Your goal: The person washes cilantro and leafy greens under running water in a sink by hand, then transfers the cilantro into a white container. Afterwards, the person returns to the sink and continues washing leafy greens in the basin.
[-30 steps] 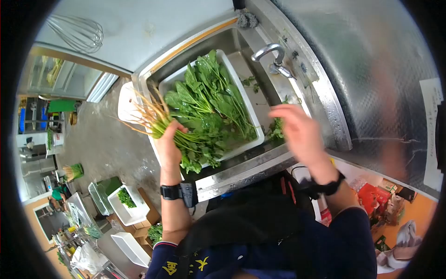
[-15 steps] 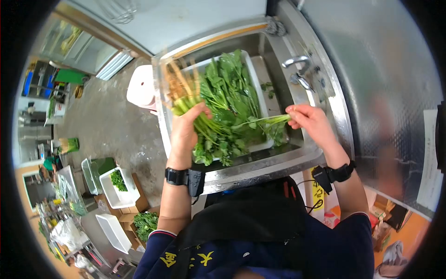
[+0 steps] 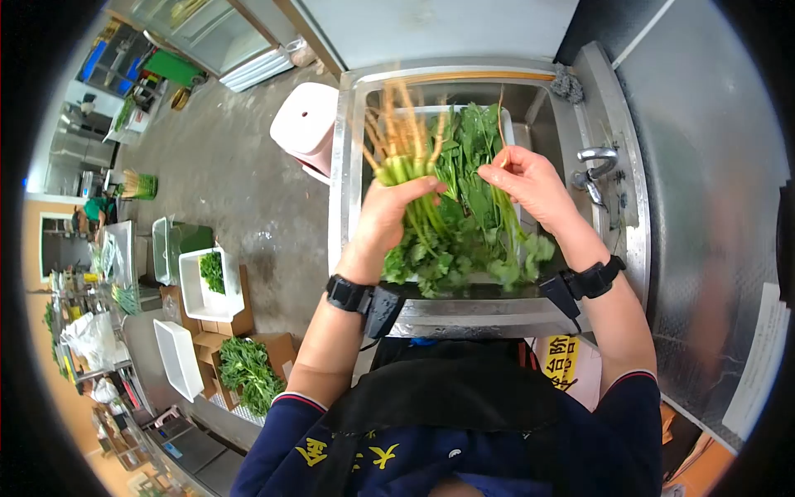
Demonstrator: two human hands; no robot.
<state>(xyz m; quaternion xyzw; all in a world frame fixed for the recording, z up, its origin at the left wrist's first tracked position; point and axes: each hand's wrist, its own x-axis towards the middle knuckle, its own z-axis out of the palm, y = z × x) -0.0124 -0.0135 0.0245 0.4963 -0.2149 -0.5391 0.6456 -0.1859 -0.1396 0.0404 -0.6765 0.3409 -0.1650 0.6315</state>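
My left hand [image 3: 385,217] is closed around a bunch of cilantro [image 3: 407,170], its pale brown roots pointing away from me and its leaves hanging toward the sink's near edge. The roots are blurred. My right hand [image 3: 532,184] pinches a single cilantro sprig [image 3: 507,212] near its root, with a long thin root sticking up past the fingertips. Both hands are over a steel sink [image 3: 464,319]. Under them, a white tub [image 3: 510,124] holds broad-leaved greens [image 3: 479,137], partly hidden by the cilantro and my hands.
A faucet [image 3: 598,156] stands on the sink's right side, with a grey scouring pad [image 3: 566,84] at the far corner. Left of the sink is a pink-and-white bin [image 3: 305,116]. Farther left are white tubs [image 3: 192,290] and a pile of greens [image 3: 248,373].
The view has shifted, so the sink sits farther right. My right hand has moved closer to the left one, and its sprig has turned from sideways to root-up. Both hands keep their holds.
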